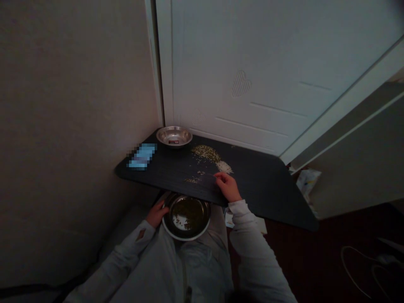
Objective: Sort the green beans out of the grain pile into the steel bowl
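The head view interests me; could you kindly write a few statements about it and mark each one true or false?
1. The left hand touches the lower bowl. True.
2. The right hand is inside the lower bowl. False: it is at the dark table, near the white grains.
3. The white grains lie beside a mixed green-and-pale pile. True.
4. The upper bowl is upside down. False: it stands upright.

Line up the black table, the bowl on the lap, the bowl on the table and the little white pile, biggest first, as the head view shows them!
1. Black table
2. Bowl on the lap
3. Bowl on the table
4. White pile

The bowls' real sizes are unsure: distance from the camera may differ.
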`<state>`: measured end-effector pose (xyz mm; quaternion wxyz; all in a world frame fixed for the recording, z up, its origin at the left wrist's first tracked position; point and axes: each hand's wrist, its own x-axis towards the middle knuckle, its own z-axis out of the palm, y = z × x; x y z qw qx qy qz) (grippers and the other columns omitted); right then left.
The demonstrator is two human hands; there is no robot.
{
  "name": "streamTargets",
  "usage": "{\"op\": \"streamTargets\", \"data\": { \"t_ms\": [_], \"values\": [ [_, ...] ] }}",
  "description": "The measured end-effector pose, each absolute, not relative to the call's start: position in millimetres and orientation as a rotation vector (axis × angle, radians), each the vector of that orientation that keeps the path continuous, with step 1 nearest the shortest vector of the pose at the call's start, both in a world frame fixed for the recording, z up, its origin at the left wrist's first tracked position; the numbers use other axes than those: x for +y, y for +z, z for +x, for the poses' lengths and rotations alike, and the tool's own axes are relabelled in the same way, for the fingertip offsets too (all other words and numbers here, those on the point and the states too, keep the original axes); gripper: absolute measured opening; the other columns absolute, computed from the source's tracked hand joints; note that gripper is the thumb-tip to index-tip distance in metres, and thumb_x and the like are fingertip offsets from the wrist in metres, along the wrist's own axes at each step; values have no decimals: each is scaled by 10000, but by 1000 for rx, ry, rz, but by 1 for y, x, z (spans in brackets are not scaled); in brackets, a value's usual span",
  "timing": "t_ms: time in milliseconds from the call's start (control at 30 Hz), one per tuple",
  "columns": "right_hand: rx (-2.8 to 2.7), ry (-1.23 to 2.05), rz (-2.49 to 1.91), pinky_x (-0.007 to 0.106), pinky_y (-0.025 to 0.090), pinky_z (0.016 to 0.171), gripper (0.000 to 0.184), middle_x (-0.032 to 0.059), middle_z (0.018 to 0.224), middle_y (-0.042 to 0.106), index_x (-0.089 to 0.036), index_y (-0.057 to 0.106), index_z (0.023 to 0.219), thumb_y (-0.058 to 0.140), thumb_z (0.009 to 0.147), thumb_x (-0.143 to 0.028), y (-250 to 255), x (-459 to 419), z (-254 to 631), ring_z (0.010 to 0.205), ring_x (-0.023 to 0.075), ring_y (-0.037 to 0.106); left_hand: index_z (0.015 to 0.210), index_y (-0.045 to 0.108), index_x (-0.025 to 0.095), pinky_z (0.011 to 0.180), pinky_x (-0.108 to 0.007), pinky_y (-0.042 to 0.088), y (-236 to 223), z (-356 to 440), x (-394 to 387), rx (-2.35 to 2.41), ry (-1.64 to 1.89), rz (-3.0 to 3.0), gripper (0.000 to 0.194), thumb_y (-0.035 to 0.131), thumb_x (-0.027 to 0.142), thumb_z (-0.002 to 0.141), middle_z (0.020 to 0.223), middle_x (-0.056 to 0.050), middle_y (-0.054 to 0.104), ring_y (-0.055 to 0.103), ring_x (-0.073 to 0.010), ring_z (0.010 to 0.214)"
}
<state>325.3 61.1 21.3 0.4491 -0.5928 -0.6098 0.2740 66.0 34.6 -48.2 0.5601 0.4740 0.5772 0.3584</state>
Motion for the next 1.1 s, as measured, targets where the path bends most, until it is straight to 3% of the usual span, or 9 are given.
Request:
{"op": "streamTargets", "data": {
  "t_ms": [300,533,900,1100],
  "values": [
    [-1578,639,-1478,203,330,500,206,-33,556,481,-170,561,772,434,617,-222,22,60,323,507,91,426,964,561,87,719,-327,411,-53,65,36,1271,859,1070,503,522,233,484,874,-81,633,549,-249,823],
    [-1569,660,-1471,203,327,491,206,-36,543,467,-174,565,775,435,622,-225,22,60,323,501,90,417,978,556,97,698,-330,419,-52,68,34,1285,829,1062,511,516,256,494,823,-65,644,559,-244,796],
    [-1566,679,-1449,210,339,501,219,-21,579,490,-171,564,796,432,629,-220,25,59,320,517,95,429,872,601,111,688,-326,414,-53,69,32,1261,799,1180,396,476,247,522,754,-59,647,559,-248,775],
    [-1603,652,-1444,232,365,535,226,-4,609,537,-179,571,811,419,649,-221,22,61,318,543,111,458,754,640,158,790,-343,381,-42,74,33,1270,839,1215,317,506,264,487,841,-55,645,505,-273,921]
  ]
}}
